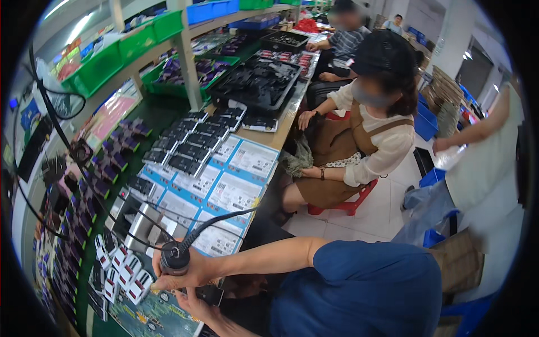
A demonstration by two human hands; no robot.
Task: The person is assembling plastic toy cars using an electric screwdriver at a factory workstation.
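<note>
The right hand (188, 272) is clamped around a black cylindrical power tool (174, 259), its grip closed on the barrel near the counter's front edge, with a black cable (216, 220) curling up and away from the tool's top. Just beneath it the left hand (193, 306) comes up from the lower edge; its fingers curl against a small dark flat device (210, 294), though whether they fully close on it cannot be told.

Both hands sit over a green counter (154, 115) that runs away to the far end of the room. A green patterned mat (151, 317) lies at its near edge below the tool. Beside the hands on the left stand rows of small white-and-red boxed parts (126, 269). Toward the front edge lie white printed sheets on blue backing (224, 185), and beyond them a block of flat black rectangular devices (193, 140). Small purple packets (104, 168) line the left side of the counter. Further back a black plastic tray (255, 81) holds dark parts, and green plastic bins (120, 50) sit on a shelf above the counter's back edge.

Off the front edge, on the pale tiled floor (382, 213), a person in a brown apron (342, 146) sits on a red stool (351, 202). Another person in white (488, 168) stands at the right.
</note>
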